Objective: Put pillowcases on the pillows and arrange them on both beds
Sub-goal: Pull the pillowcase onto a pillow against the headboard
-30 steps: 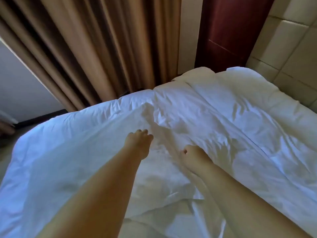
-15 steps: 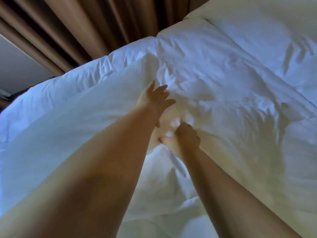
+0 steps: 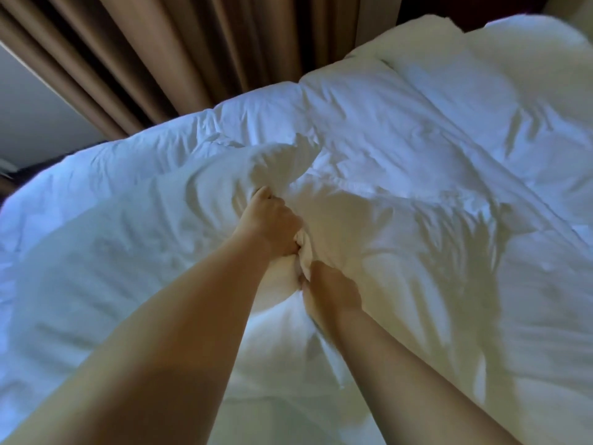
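Note:
A white pillowcase (image 3: pixel 144 239) lies spread over the left half of the bed's white duvet (image 3: pixel 433 149). My left hand (image 3: pixel 269 223) is closed on a bunched fold of the pillowcase near the bed's middle, and the cloth rises in a peak just beyond its fingers. My right hand (image 3: pixel 330 297) sits just below and to the right, fingers curled into the same gathered cloth. Both bare forearms reach in from the bottom edge. No bare pillow is in view.
Tan curtains (image 3: pixel 179 59) hang behind the bed's far edge. A pale wall (image 3: pixel 35 117) shows at the left, and dark wood (image 3: pixel 417 8) at the top right. The duvet's thick folded end (image 3: pixel 481 46) lies at the top right.
Both hands came together at the middle of the bed. My left hand went from spread fingers to a closed grip on the cloth, which now bunches up. My view tilted down and closer.

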